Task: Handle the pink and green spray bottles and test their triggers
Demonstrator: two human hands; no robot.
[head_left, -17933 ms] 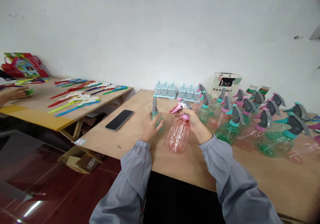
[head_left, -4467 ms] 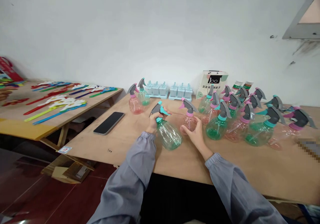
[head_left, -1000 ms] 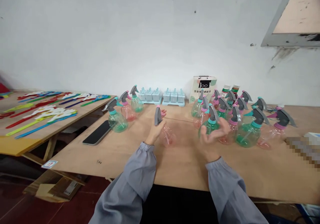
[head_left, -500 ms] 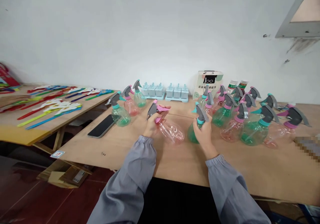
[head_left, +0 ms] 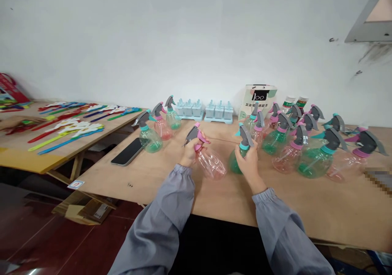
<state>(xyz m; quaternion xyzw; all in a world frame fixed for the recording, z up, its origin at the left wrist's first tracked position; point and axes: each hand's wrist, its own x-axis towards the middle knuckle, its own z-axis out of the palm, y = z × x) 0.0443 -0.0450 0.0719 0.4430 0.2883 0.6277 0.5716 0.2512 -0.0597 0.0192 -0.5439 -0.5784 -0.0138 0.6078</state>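
Observation:
My left hand is wrapped round the neck of a clear pink spray bottle, which leans with its base toward the right. Its grey and pink trigger head sticks up above my fingers. My right hand is closed on a green spray bottle with a grey and turquoise head; my fingers hide part of it. Close on the right stand several more spray bottles, among them a pink one and a green one. To the left is a small group, with a green spray bottle at its front.
A phone lies at the table's left. Pale blue ice-pop moulds and a printed carton stand along the wall. Colourful strip-like items cover the left table. A cardboard box sits below.
The view has shifted slightly, moving the surroundings to the right. The pink bottle in my left hand stands a little more upright; my right hand keeps its hold on the green one.

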